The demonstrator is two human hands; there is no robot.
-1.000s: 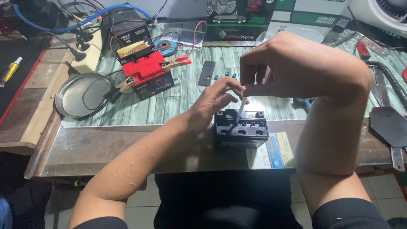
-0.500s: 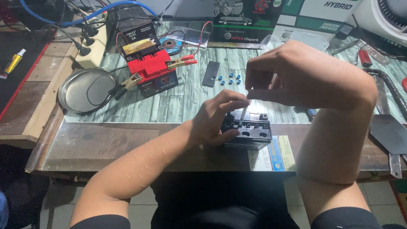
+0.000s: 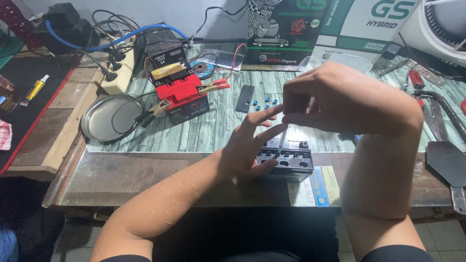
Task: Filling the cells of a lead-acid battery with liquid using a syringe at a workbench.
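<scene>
A small black battery (image 3: 286,160) sits at the near edge of the workbench (image 3: 136,174), its top showing a row of open cell holes. The left hand (image 3: 250,145) rests against the battery's left side, thumb low on the casing, fingers spread and extended, gripping nothing. The right hand (image 3: 340,99) hovers above the battery, fingers pinched on a thin clear tube (image 3: 282,138) whose lower end reaches down to the battery top (exact contact point cannot be told). Farther back, small blue caps (image 3: 264,103) lie beside a flat grey strip (image 3: 245,98). To the left, a red charger unit (image 3: 184,94) with clamps stands next to a round metal dish (image 3: 109,118). Printed cartons (image 3: 310,29) line the rear.
</scene>
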